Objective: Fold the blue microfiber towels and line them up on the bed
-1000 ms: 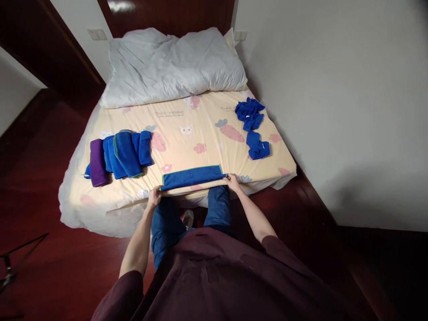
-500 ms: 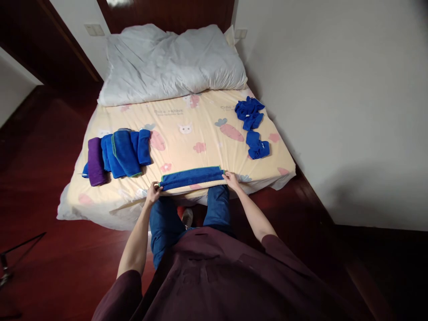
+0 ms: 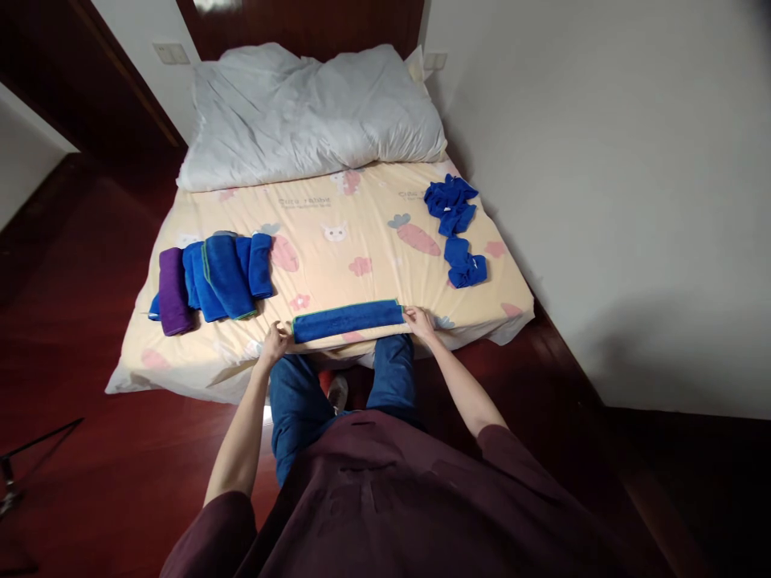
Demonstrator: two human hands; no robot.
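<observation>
A blue towel (image 3: 348, 320) with green edging lies folded into a long narrow strip along the near edge of the bed. At its left end, my left hand (image 3: 275, 343) has its fingertips closed on the corner. My right hand (image 3: 420, 323) pinches the opposite end between thumb and fingers. Left of the strip rest several rolled or folded blue towels (image 3: 227, 277) and a purple towel roll (image 3: 175, 291). Crumpled blue cloths (image 3: 449, 201) lie toward the right side of the bed, with another bunched blue cloth (image 3: 466, 263) nearer me.
The bed (image 3: 337, 277) has a yellow sheet printed with carrots and rabbits. A large pale quilt or pillow (image 3: 313, 120) spans its head end. A grey wall (image 3: 602, 201) stands to the right. On the floor at left is part of a thin black stand (image 3: 39, 440).
The near part of the towel has been folded over and now lies flatter, making a smoother, narrower strip. Both hands stay at its ends, the left shifting slightly.
</observation>
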